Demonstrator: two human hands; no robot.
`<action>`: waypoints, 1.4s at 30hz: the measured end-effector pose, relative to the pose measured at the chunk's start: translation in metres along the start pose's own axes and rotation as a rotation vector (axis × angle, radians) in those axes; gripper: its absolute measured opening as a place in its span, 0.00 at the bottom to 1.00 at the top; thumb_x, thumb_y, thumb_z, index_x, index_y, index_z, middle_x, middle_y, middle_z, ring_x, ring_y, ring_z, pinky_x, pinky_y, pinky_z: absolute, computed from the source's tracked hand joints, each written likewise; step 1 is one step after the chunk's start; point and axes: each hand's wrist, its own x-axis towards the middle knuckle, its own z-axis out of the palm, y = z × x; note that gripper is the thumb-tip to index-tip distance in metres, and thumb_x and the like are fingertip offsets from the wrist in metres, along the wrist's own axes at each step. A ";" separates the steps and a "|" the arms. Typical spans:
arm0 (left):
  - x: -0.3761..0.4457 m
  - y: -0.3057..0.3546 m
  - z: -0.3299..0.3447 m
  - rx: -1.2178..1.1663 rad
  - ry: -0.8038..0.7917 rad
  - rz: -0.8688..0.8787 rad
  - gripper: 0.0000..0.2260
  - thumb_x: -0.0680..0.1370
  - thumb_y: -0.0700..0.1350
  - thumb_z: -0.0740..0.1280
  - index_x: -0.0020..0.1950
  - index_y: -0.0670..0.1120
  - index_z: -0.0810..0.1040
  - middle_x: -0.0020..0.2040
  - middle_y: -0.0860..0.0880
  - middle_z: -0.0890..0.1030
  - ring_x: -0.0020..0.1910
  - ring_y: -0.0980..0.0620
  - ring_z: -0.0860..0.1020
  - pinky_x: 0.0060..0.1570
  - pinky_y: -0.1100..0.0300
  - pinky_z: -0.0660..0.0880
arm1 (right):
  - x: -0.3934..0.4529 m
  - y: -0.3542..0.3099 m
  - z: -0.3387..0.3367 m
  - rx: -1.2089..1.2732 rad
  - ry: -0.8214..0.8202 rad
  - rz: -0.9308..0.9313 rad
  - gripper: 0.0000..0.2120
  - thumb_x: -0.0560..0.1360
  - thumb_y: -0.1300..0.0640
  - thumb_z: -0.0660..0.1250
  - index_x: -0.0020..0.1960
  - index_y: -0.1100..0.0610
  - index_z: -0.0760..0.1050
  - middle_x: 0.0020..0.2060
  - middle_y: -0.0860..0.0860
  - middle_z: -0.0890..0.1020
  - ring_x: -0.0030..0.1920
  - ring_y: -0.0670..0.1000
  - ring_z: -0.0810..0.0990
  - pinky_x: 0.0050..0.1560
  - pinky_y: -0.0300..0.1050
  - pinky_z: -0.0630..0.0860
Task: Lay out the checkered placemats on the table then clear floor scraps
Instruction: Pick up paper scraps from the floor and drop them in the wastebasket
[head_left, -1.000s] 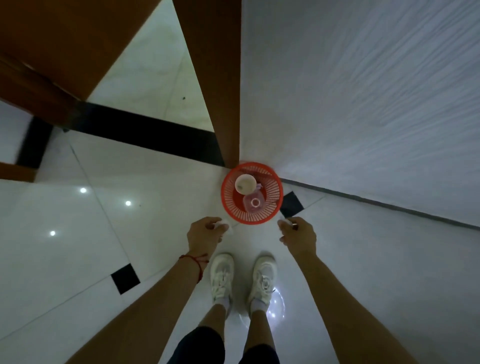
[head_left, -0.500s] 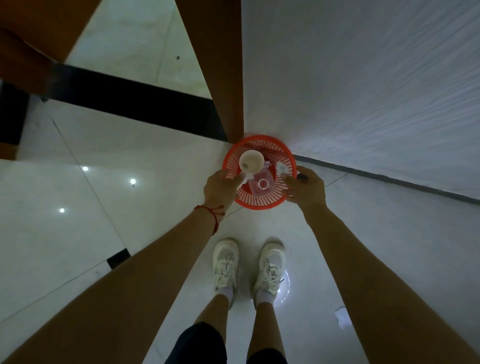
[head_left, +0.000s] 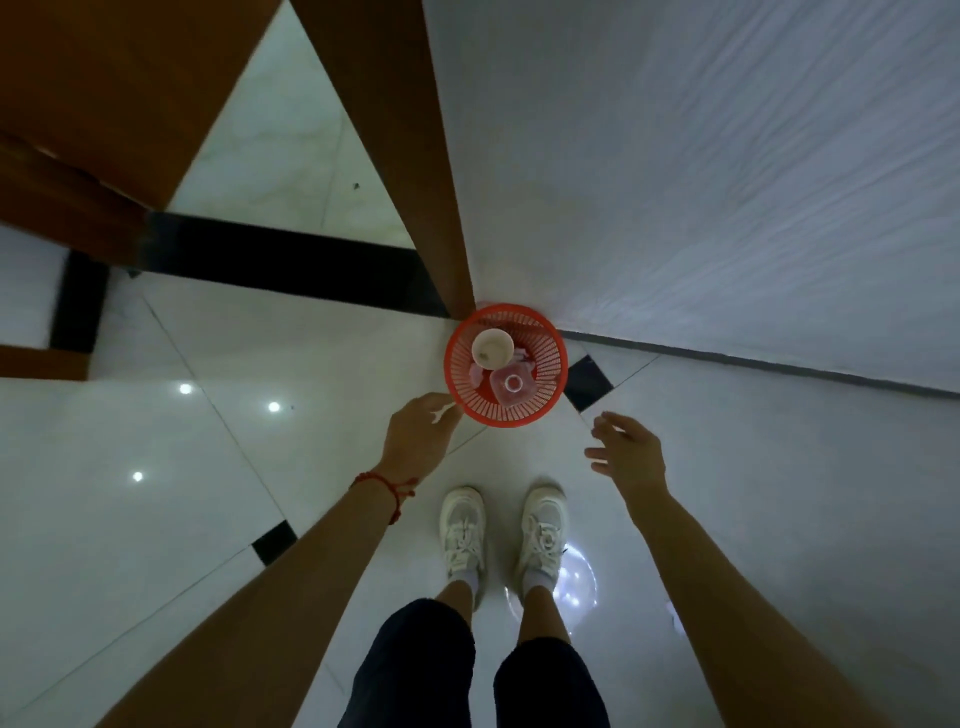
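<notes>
Scrap (head_left: 442, 411) pinched in left hand (head_left: 420, 439) beside red wastebasket (head_left: 470, 400) for dropping; right hand (head_left: 628, 453) slack, empty.

A red-orange lattice-patterned basket (head_left: 506, 410) holding a cream cup (head_left: 492, 348) stands on a glossy white tiled floor (head_left: 156, 467) with black diamond insets, beside brown wood, white sneakers (head_left: 462, 535) and a red string bracelet (head_left: 387, 486).
</notes>
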 end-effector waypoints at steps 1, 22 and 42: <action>-0.013 0.006 -0.008 0.024 -0.016 0.022 0.16 0.79 0.47 0.59 0.64 0.41 0.73 0.65 0.43 0.75 0.64 0.46 0.73 0.60 0.62 0.65 | -0.016 0.001 -0.007 0.018 0.001 0.001 0.15 0.77 0.61 0.62 0.62 0.66 0.71 0.49 0.60 0.78 0.37 0.54 0.79 0.50 0.53 0.77; -0.186 0.059 -0.040 0.229 -0.545 0.197 0.09 0.79 0.44 0.59 0.41 0.47 0.75 0.46 0.43 0.78 0.43 0.48 0.75 0.39 0.60 0.69 | -0.338 0.157 -0.096 0.710 0.621 0.104 0.07 0.78 0.58 0.60 0.52 0.60 0.73 0.47 0.58 0.76 0.39 0.54 0.78 0.43 0.47 0.74; -0.328 0.099 0.121 0.544 -0.774 0.327 0.14 0.79 0.44 0.61 0.60 0.37 0.74 0.51 0.41 0.77 0.50 0.44 0.74 0.52 0.54 0.69 | -0.463 0.355 -0.106 1.164 0.855 0.358 0.07 0.77 0.58 0.61 0.50 0.61 0.73 0.42 0.58 0.78 0.34 0.54 0.77 0.36 0.45 0.72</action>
